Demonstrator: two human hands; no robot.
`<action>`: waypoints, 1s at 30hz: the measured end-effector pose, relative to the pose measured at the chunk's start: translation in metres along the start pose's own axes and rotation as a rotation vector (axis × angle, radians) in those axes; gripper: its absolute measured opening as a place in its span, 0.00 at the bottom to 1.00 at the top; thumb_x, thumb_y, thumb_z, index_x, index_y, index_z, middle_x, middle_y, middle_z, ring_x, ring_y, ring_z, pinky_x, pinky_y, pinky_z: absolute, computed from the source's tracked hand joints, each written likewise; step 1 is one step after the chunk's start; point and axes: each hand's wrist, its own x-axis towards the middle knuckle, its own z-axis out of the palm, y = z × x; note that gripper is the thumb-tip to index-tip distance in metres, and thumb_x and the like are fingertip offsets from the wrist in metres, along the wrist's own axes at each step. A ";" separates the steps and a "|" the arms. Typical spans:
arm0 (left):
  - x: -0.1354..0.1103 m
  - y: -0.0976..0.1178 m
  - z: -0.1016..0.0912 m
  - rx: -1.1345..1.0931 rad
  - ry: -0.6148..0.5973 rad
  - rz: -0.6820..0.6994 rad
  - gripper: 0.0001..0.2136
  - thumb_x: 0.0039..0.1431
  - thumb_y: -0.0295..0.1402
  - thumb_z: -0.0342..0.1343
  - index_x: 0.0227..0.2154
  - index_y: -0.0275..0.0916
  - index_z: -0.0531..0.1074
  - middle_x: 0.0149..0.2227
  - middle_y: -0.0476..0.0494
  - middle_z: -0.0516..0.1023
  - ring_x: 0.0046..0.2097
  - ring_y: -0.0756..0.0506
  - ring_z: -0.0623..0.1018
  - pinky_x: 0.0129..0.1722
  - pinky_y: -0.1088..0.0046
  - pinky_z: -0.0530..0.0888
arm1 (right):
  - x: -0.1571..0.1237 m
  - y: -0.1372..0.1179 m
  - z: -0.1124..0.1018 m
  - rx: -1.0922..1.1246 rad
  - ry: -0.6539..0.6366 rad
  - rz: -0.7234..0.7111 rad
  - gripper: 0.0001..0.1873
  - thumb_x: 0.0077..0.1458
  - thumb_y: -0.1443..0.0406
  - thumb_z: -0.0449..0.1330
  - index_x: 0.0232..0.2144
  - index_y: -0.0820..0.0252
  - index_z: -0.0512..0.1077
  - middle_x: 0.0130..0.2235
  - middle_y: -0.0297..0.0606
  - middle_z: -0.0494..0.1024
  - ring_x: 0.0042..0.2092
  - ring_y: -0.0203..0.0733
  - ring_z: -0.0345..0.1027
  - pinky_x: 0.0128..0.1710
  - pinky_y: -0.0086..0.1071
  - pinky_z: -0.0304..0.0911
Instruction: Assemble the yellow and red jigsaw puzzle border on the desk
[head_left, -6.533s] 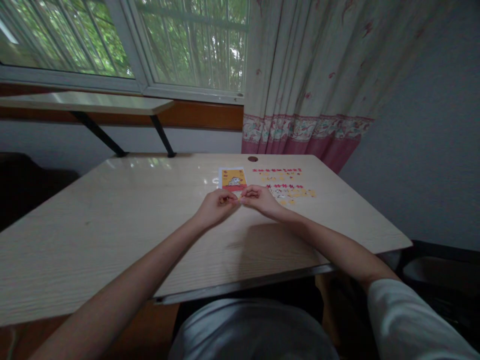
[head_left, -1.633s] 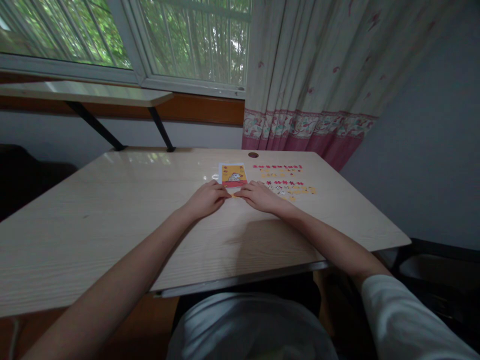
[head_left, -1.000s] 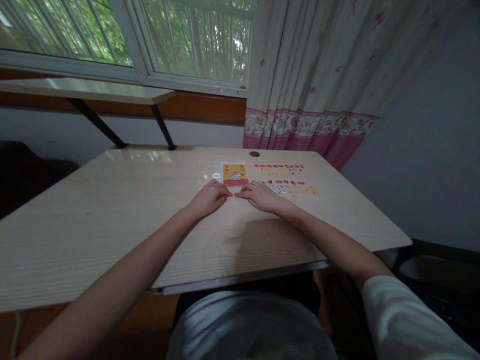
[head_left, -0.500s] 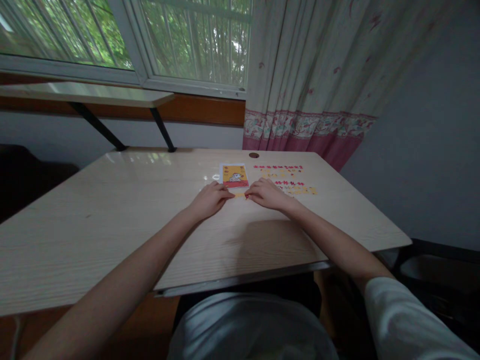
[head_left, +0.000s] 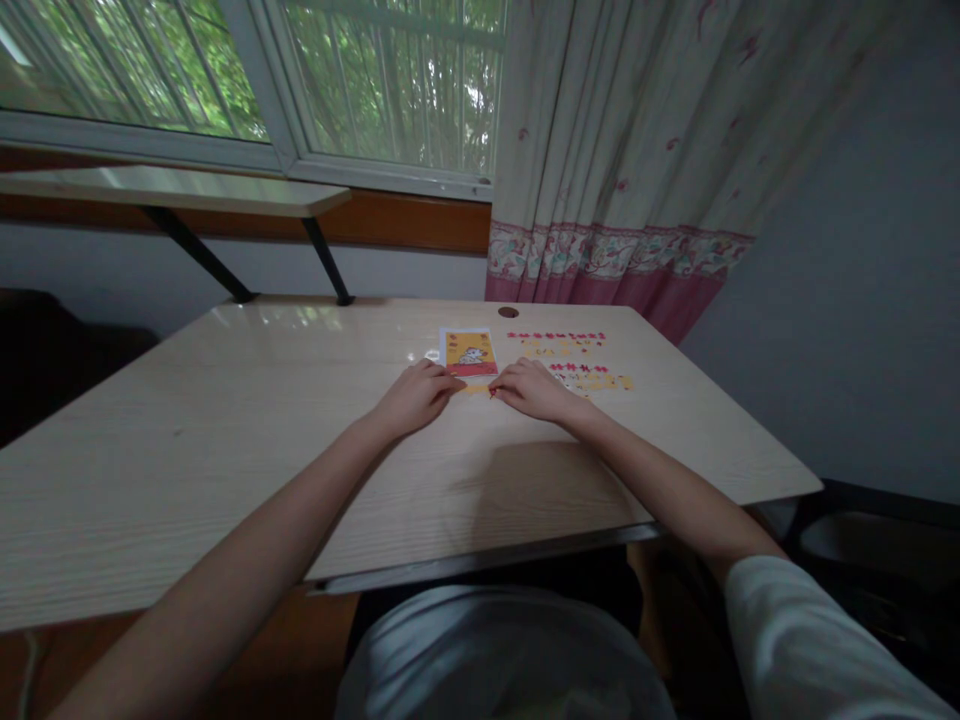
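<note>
Both my hands rest on the light wooden table (head_left: 225,440), fingertips almost meeting. My left hand (head_left: 414,393) lies curled with its fingers pressed down at the left end of a small yellow piece (head_left: 477,389). My right hand (head_left: 531,388) pinches the piece's right end, where a bit of red shows. Just beyond the hands lies an orange and red picture card (head_left: 470,353) with a white animal on it. To its right, rows of small red and yellow puzzle pieces (head_left: 571,360) are laid out on the table.
A round cable hole (head_left: 508,312) sits at the table's far edge. Behind are a window with bars (head_left: 375,80), a wall shelf on black brackets (head_left: 172,190) and a pink-hemmed curtain (head_left: 615,260). The grey wall (head_left: 847,300) stands close on the right.
My hands have lowered from a raised pinch onto the table. In the last half second the right hand has edged slightly right; the small piece lies between the fingertips.
</note>
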 end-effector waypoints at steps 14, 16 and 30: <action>-0.002 -0.002 -0.001 -0.017 -0.040 0.030 0.14 0.60 0.23 0.50 0.40 0.38 0.79 0.40 0.39 0.80 0.42 0.42 0.73 0.45 0.63 0.70 | 0.000 0.000 0.002 0.010 0.013 -0.019 0.14 0.64 0.63 0.54 0.45 0.60 0.77 0.44 0.42 0.79 0.46 0.45 0.66 0.47 0.37 0.55; -0.002 0.000 0.001 -0.011 -0.036 0.025 0.13 0.60 0.23 0.50 0.41 0.37 0.79 0.41 0.39 0.80 0.42 0.41 0.73 0.45 0.63 0.70 | 0.000 0.000 0.003 0.009 0.012 -0.022 0.14 0.64 0.64 0.54 0.45 0.60 0.77 0.44 0.43 0.79 0.46 0.45 0.66 0.47 0.37 0.55; 0.004 0.015 0.007 0.005 -0.068 0.064 0.14 0.63 0.24 0.48 0.46 0.36 0.76 0.46 0.39 0.79 0.46 0.41 0.73 0.47 0.63 0.70 | 0.000 -0.007 0.004 0.012 -0.019 -0.036 0.17 0.64 0.68 0.51 0.52 0.57 0.73 0.49 0.44 0.76 0.48 0.45 0.63 0.49 0.39 0.56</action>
